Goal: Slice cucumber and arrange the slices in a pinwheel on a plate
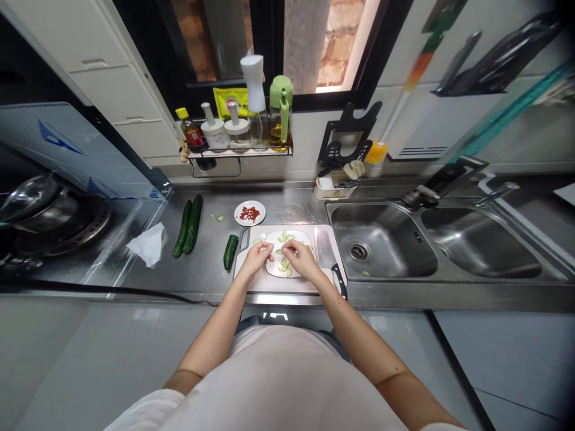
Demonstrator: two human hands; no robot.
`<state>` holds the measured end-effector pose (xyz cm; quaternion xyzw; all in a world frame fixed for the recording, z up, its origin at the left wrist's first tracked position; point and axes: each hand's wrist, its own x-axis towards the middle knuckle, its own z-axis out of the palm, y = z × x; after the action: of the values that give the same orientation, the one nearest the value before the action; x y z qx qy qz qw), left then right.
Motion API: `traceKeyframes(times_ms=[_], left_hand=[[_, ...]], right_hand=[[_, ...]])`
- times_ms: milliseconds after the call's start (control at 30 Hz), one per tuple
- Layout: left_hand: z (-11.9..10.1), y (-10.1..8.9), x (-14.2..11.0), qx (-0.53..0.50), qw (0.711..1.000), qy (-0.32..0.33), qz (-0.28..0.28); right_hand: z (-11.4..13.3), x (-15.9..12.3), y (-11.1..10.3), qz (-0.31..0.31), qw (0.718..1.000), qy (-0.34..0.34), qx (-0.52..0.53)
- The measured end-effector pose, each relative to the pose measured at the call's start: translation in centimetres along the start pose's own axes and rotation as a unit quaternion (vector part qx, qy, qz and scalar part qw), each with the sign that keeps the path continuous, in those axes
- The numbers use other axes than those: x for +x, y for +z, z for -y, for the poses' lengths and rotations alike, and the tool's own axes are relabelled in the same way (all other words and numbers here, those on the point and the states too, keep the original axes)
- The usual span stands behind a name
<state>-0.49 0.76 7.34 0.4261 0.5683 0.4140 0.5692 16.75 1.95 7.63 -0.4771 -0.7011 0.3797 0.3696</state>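
A white square plate [271, 267] lies on the pale cutting board [326, 234], with several cucumber slices [286, 236] arranged in curved groups on it. Over the plate's left side, my left hand [259, 258] has its thumb and fingers pinched together; what they hold, if anything, is too small to make out. My right hand [302, 258] is closed in a pinch above the middle of the plate, with a thin cucumber slice at its fingertips. At the board's right edge rests a knife [339, 280] with a black handle. A cut cucumber piece [230, 252] lies left of the board.
Behind the board stands a small white plate [238, 214] of chopped red pieces. Two whole cucumbers [187, 226] and a crumpled white tissue [148, 244] lie farther left. A double sink [381, 239] is on the right. Bottles fill the wall rack [240, 153].
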Motion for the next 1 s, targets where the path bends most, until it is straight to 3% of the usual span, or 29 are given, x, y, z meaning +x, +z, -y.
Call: traceKeyframes(times_ms=[167,400,633,1000], left_hand=[[0.4,0.2,0.0,-0.05,0.994,-0.091,0.026],[0.8,-0.1,0.6,-0.099,0.989,-0.103,0.024],[0.7,-0.3,1.2,-0.085,0.992,-0.094,0.02],[2.3,-0.5,2.1,-0.095,0.994,-0.055,0.0]], right_hand=[[-0.5,0.3,0.5,0.009,0.998,-0.054,-0.041],[-0.6,0.6,0.5,0.049,0.989,-0.094,-0.1],[-0.8,0.9,0.6,0.067,0.99,-0.06,-0.107],[-2.3,1.4,1.6,0.104,0.991,0.004,-0.079]])
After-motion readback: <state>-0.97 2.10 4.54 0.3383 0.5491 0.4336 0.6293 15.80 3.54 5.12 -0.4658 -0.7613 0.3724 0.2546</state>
